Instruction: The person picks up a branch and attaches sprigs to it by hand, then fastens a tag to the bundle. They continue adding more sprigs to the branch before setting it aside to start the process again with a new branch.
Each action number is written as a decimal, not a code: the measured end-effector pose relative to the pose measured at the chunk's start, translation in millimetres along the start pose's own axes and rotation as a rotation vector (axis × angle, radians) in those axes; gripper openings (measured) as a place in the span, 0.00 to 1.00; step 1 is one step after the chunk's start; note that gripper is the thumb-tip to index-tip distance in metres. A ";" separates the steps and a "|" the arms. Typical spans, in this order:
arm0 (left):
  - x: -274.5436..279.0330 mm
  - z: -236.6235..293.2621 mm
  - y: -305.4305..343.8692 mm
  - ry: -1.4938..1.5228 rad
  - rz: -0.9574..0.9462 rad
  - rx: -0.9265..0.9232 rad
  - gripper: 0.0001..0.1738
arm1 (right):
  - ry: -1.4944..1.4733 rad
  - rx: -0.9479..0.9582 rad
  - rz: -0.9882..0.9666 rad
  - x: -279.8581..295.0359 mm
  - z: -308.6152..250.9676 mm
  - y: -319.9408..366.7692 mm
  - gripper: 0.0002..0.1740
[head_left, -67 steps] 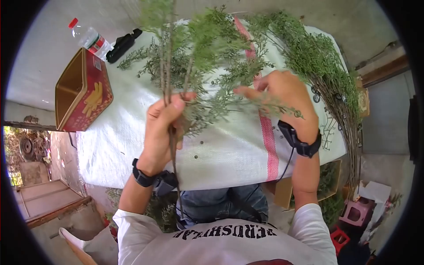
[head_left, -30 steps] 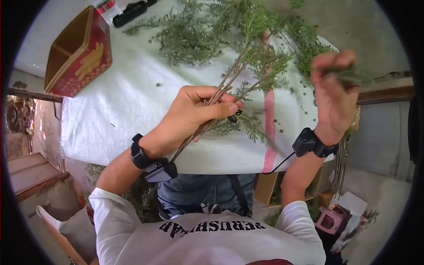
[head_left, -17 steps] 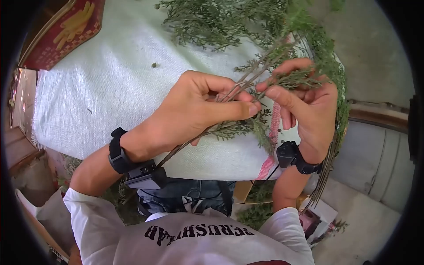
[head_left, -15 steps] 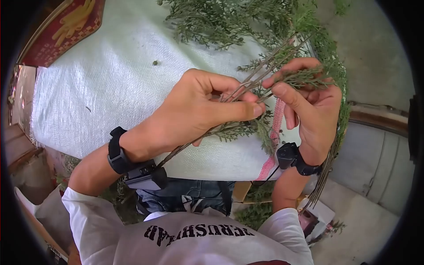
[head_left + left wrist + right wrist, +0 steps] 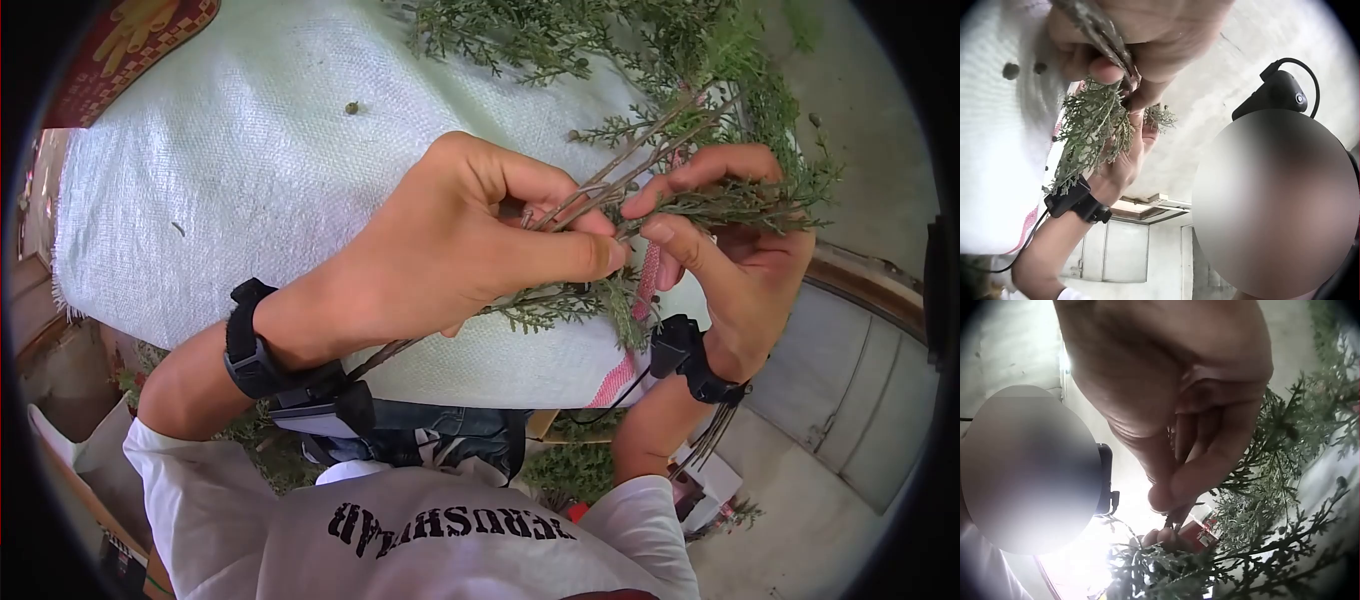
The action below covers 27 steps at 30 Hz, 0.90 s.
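Note:
In the head view the left hand [image 5: 440,240] grips a bundle of thin brown stems [image 5: 640,160], its thumb pressed over them. Green leaves [image 5: 545,308] hang below that hand, and the stems' lower ends come out by its wrist. Close against its fingertips, the right hand [image 5: 745,250] pinches a small leafy sprig [image 5: 735,203] between thumb and forefinger. The right wrist view shows the right hand [image 5: 1204,425] with thumb and finger together just above the other hand's fingertips. Thick stems [image 5: 1100,31] cross the left palm in the left wrist view.
White woven sheeting [image 5: 240,180] with a red stripe covers the work surface. More green branches [image 5: 530,35] lie along its far side and right edge. A red box [image 5: 130,55] stands at the upper left; leafy cuttings [image 5: 570,470] are down below the near edge.
The right hand went out to the right with a sprig and came back beside the left hand. The left hand's bundle has tilted from upright to slanting right. The head view has moved closer.

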<state>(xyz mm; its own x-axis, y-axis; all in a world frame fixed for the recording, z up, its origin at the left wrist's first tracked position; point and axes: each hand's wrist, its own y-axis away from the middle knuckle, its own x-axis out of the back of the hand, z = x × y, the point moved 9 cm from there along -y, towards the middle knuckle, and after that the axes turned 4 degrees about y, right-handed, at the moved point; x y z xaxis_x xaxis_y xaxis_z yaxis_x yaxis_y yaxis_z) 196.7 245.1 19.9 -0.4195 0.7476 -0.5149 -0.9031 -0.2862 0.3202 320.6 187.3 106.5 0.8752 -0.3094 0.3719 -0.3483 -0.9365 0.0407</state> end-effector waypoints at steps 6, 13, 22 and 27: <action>-0.8 1.4 -1.0 -0.029 -0.004 -0.005 0.07 | -0.041 -0.035 -0.042 -4.8 7.0 -2.4 0.19; 1.9 2.2 -1.4 -0.021 0.005 -0.022 0.06 | 0.041 0.179 -0.021 -8.2 0.5 -1.9 0.18; 4.6 3.1 1.2 -0.055 0.045 -0.017 0.04 | 0.148 0.253 -0.171 -12.7 -4.8 0.4 0.19; 2.2 0.0 0.4 -0.083 0.069 -0.045 0.05 | 0.053 0.324 -0.460 -24.3 -0.3 -0.4 0.19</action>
<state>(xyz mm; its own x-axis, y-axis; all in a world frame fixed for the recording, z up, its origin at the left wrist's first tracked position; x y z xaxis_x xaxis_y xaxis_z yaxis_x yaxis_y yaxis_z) 195.4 246.6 19.0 -0.4738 0.7715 -0.4245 -0.8761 -0.3643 0.3158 299.3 195.3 97.7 0.8915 0.1433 0.4298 0.1932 -0.9783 -0.0746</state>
